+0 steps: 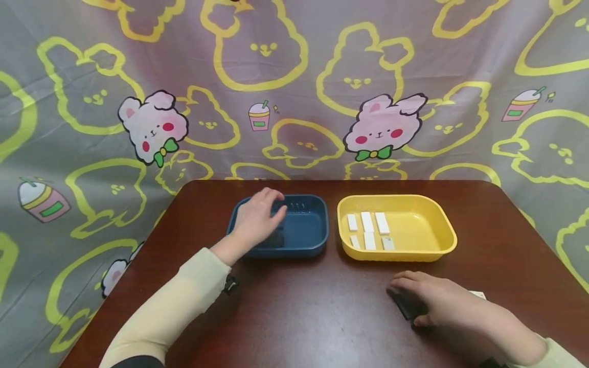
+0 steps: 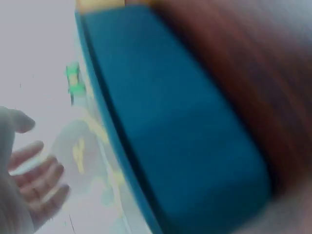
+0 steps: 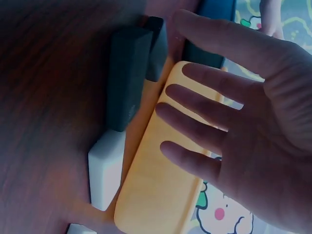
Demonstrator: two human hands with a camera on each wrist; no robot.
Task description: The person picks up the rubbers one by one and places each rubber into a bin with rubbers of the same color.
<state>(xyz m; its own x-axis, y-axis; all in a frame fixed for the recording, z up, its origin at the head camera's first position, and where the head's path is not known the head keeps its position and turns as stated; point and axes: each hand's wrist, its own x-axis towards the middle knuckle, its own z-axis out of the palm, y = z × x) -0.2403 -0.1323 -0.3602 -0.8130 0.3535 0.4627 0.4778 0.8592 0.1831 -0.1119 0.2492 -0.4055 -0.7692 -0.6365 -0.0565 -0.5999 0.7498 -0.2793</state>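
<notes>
My left hand (image 1: 259,217) hovers over the blue tray (image 1: 306,250), its fingers loosely bent around nothing. Dark blocks (image 1: 276,238) lie inside that tray, partly hidden by the hand. In the left wrist view the same hand (image 2: 34,190) has its fingers apart beside the tray's blurred outer wall (image 2: 170,112). On the right, my right hand (image 1: 442,301) is over a black block (image 1: 407,305) on the table. The right wrist view shows this hand (image 3: 263,126) with extended, spread fingers. Near it are a black block (image 3: 127,78), a second dark one (image 3: 157,48) and a white block (image 3: 107,165).
A yellow tray (image 1: 414,253) stands right of the blue one, with several white blocks (image 1: 367,222) in two rows at its left. Another white piece (image 1: 478,295) shows behind my right wrist. A patterned curtain (image 1: 294,102) hangs behind the brown table (image 1: 322,312).
</notes>
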